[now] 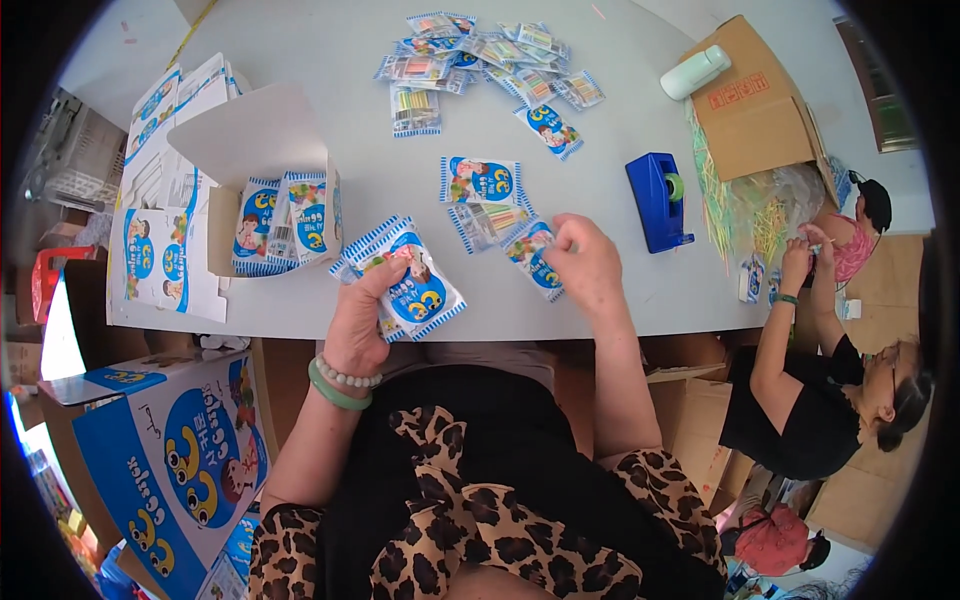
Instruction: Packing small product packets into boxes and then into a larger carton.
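Note:
My left hand grips a small fanned stack of blue-and-white packets, thumb on top, in front of my body. Its wrist wears a pale beaded bracelet and a green bangle. Fingers bent together, my right hand pinches the upper right edge of a packet lying on the table; the fingertips are partly hidden. Just beyond lie a packet printed side up and a clear-backed packet showing coloured sticks. To the left, an open white carton holds several upright packets.
A pile of packets lies at the table's far side. Flattened cartons are at the left. On the right are a blue tape dispenser, a pale green bottle, a cardboard box and loose coloured sticks. A co-worker handles something small there.

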Motion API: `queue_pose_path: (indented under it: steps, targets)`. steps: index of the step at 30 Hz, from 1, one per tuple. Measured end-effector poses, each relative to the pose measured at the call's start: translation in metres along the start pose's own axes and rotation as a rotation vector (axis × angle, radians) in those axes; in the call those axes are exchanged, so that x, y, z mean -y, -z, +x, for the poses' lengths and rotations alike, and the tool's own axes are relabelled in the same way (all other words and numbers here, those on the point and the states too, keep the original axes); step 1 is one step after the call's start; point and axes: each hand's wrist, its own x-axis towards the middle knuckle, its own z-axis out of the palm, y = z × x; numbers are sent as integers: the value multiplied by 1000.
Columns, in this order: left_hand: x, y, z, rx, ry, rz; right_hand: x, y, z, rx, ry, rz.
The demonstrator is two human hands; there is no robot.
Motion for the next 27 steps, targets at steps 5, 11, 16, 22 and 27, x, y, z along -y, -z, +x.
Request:
queue_pose_path:
  steps: [5, 11, 16, 22, 27]
  targets:
    - [3, 1, -1, -25, -51, 33, 43, -13, 44, 73, 56, 319]
    - [9, 12, 2, 40, -60, 29, 25, -12, 72, -340, 147, -317]
    - [2, -1, 0, -13, -48, 44, 21, -20, 124, -373, 253, -252]
    - [4, 5, 0, 8, -40, 45, 102, -107, 135, -130, 555, -288]
    - [8, 8, 2, 11, -21, 52, 99, -119, 159, -205, 661, -688]
